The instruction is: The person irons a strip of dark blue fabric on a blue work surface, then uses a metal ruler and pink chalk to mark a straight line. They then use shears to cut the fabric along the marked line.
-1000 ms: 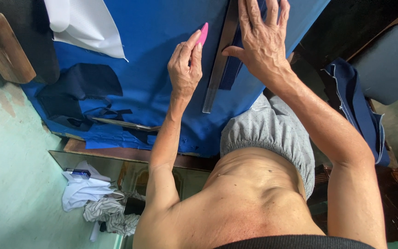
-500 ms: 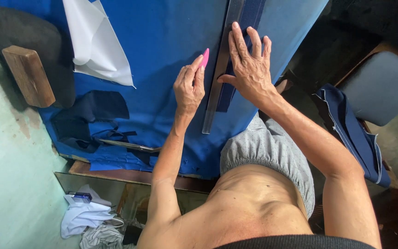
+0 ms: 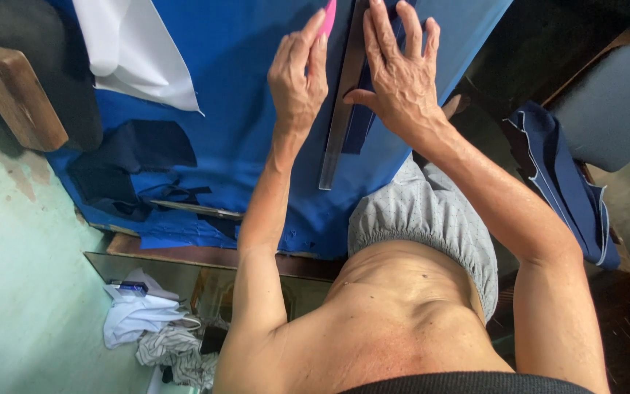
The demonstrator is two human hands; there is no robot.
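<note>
Ruler (image 3: pixel 340 109) lengthwise away, right hand (image 3: pixel 395 73) flat atop; left hand (image 3: pixel 297 80) pinching pink chalk (image 3: pixel 327 18).

We see bright blue cloth (image 3: pixel 257 95) over the worktop, w/ a plain white fabric piece (image 3: pixel 136 55) at top left and dark navy scraps (image 3: pixel 133 149) below it. The chalk (image 3: pixel 327 16) is hot pink; the ruler (image 3: pixel 340 109) is grey, semi-clear. The wooden block (image 3: pixel 12 95) is mid brown. Shorts (image 3: pixel 424 219) are light grey w/ a fine dotted pattern. A navy garment (image 3: pixel 559 175) w/ pale stitched edging lies at right. The wall (image 3: pixel 16 292) is pale mint green.
</note>
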